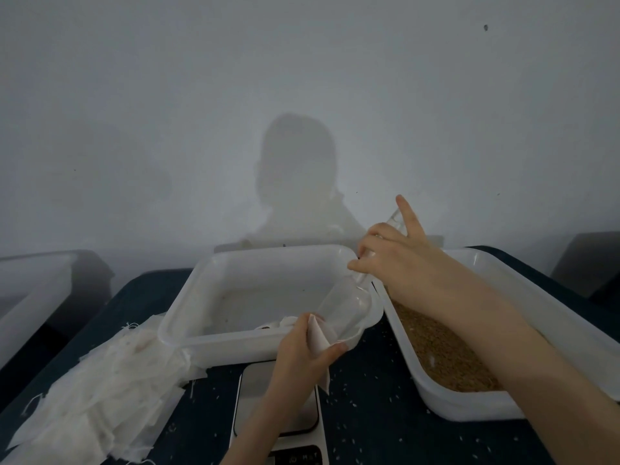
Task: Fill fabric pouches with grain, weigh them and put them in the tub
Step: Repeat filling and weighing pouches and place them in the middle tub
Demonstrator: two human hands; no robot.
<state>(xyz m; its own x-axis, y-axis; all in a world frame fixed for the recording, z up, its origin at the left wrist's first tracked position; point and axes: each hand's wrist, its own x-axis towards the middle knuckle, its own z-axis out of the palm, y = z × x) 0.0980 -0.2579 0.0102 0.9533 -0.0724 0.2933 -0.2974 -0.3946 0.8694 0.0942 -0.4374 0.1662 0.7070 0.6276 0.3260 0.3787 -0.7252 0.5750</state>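
My left hand (pixel 303 350) pinches a white fabric pouch (pixel 318 347) by its mouth, above the kitchen scale (pixel 265 380). My right hand (pixel 392 256) grips the handle of a clear plastic scoop (pixel 342 307), index finger pointing up. The scoop tilts down with its wide end at the pouch opening. Behind the pouch stands a white tub (pixel 201 286) with one filled pouch (pixel 278 325) lying at its front. To the right, a second white tub (pixel 503 283) holds brown grain (pixel 436 350).
A heap of white pouches with loose threads (pixel 100 397) lies at the left on the dark table (pixel 369 414). Stray grains dot the tabletop. Another white container (pixel 30 290) stands at the far left. A pale wall rises close behind the table.
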